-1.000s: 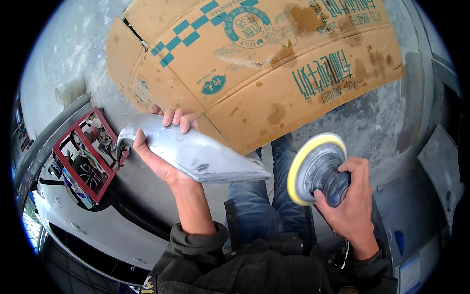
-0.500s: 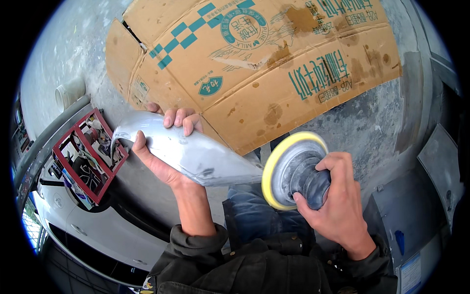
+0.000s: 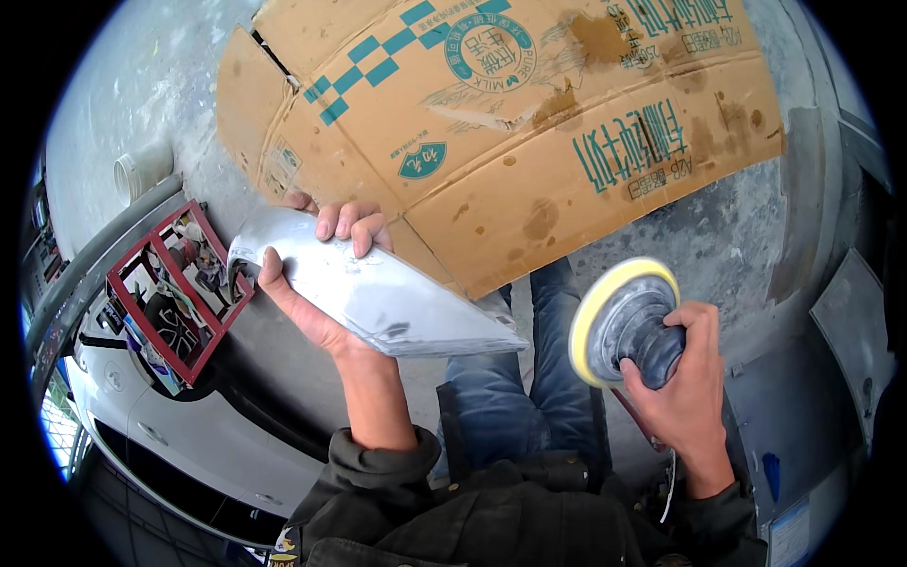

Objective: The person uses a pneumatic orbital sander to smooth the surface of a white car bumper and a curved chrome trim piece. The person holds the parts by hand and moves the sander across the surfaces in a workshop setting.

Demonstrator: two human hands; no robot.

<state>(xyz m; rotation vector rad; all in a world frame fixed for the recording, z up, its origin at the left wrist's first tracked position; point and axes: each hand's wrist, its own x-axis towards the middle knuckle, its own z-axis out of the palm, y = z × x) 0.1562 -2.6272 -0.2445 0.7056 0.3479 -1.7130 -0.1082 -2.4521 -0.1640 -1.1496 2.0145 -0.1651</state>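
Observation:
My left hand (image 3: pixel 326 307) grips a tapered, silver-grey curved shell (image 3: pixel 378 293) that looks like a car mirror cover. The thumb lies along its near left side and several fingers curl over its far edge. Dark scuffs mark the near lower edge, and the narrow tip points right. My right hand (image 3: pixel 685 387) is wrapped round the dark, dusty body of a disc sander (image 3: pixel 641 335). Its round pad has a yellow rim and faces left, apart from the shell's tip. A thin pale cord or hose hangs under the right wrist.
A flattened, stained cardboard box (image 3: pixel 501 180) lies on the grey floor ahead. At the left are a red-framed tool cart (image 3: pixel 175 293), a white bucket (image 3: pixel 142 173) and a white car (image 3: pixel 189 439). Grey panels (image 3: pixel 846 350) lean at the right. My legs (image 3: pixel 510 406) are below the shell.
My right hand has drawn the sander to the right, from the shell's tip to a gap beside it. The left hand and shell have hardly moved. The view has shifted slightly.

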